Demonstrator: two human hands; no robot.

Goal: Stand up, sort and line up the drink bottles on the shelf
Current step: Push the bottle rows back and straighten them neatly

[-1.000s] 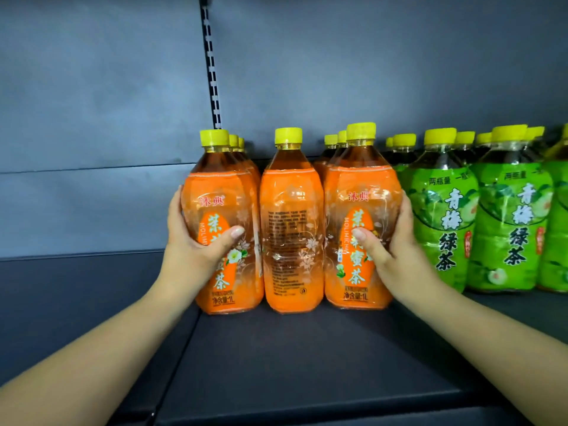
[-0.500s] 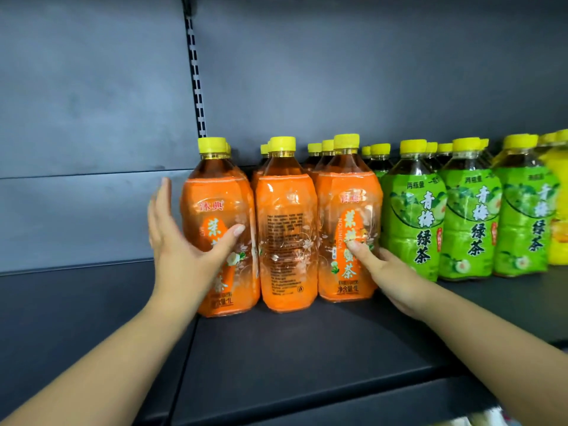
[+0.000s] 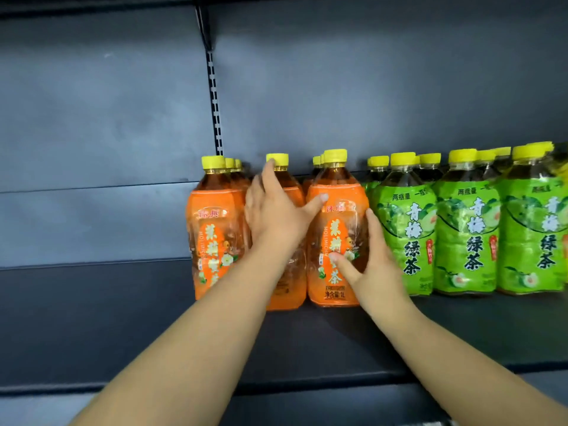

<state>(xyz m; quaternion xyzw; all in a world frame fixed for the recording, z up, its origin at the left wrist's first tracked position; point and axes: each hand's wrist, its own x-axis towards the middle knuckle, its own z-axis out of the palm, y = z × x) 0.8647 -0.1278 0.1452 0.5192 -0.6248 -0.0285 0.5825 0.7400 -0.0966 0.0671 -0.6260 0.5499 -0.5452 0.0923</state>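
Three orange-labelled bottles upright along the near edge of the dark shelf (image 3: pixel 338 339), yellow caps on all, more orange bottles ranked behind towards the far wall. Left orange bottle (image 3: pixel 215 229) free of both hands. Middle orange bottle (image 3: pixel 284 287) under the left hand (image 3: pixel 273 216) — fingers spread over its shoulder and neck, one fingertip up at the yellow cap (image 3: pixel 277 159), thumb stretched right onto the neighbouring label; whether gripped or only pressed, cannot tell. Right orange bottle (image 3: pixel 336 229) wrapped by the right hand (image 3: pixel 372 265) — thumb across the front of the label, fingers curled round its right side, in the gap next to the green bottles (image 3: pixel 467 235). Green row upright, shoulder to shoulder, running off to the right edge, also several deep. Grey back panel (image 3: pixel 368 87) behind, slotted upright strip (image 3: pixel 215 103) above the left orange bottle.
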